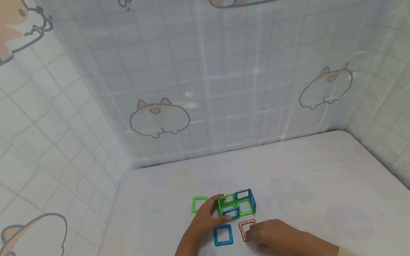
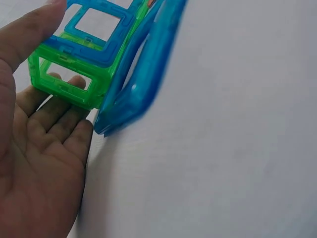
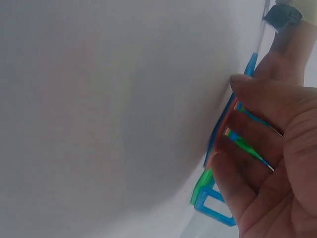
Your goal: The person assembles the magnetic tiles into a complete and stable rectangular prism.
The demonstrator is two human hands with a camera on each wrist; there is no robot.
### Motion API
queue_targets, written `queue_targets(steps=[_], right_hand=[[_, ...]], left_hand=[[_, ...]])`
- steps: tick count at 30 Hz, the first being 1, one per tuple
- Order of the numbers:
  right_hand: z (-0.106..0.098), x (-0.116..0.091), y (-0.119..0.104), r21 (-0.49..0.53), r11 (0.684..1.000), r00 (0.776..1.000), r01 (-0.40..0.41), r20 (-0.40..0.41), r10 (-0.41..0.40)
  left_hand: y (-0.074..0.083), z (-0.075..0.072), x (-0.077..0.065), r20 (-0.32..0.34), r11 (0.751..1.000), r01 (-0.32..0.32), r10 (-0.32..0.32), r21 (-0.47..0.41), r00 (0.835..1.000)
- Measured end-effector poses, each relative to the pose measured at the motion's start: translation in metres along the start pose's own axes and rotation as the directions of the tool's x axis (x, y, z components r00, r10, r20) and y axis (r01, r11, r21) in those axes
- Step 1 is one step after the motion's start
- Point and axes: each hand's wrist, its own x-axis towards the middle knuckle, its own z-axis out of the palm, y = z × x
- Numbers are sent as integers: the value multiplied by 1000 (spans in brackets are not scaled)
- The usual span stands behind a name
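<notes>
A small frame structure of green and blue magnetic tiles (image 1: 246,212) stands on the table, some tiles upright. My left hand (image 1: 204,222) holds it from its left side, the thumb at the front and the fingers round the back. In the left wrist view, the thumb lies by a blue tile (image 2: 106,54) and fingertips touch a green one (image 2: 59,91). My right hand (image 1: 279,236) grips the right edge of an orange square magnetic tile (image 1: 243,233) in front of the structure. In the right wrist view its bent fingers partly cover that tile.
A loose blue square tile (image 1: 224,243) lies left of the orange one. A green square tile (image 1: 193,206) lies behind the left hand. The white table (image 1: 156,231) is enclosed by patterned curtains (image 1: 221,77) at the back and both sides.
</notes>
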Motion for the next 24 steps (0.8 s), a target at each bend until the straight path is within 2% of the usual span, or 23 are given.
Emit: queue_targets(steps=[6, 10, 15, 19, 24], right_hand=[[5, -3, -7, 22, 1000, 999, 8, -34, -7], [3, -3, -14, 72, 996, 999, -48, 5, 48], [3, -3, -22, 59, 993, 994, -101, 41, 99], [4, -4, -24, 7, 996, 996, -88, 20, 87], [6, -7, -22, -38, 999, 998, -38, -52, 36]], left_hand=[[-1, 1, -7, -32, 1000, 19, -19, -16, 999], [3, -1, -14, -53, 999, 38, -39, -30, 998], [7, -3, -25, -89, 997, 73, -71, 30, 994], [8, -4, -34, -130, 993, 107, -100, 49, 986], [5, -3, -44, -168, 986, 145, -131, 76, 977]])
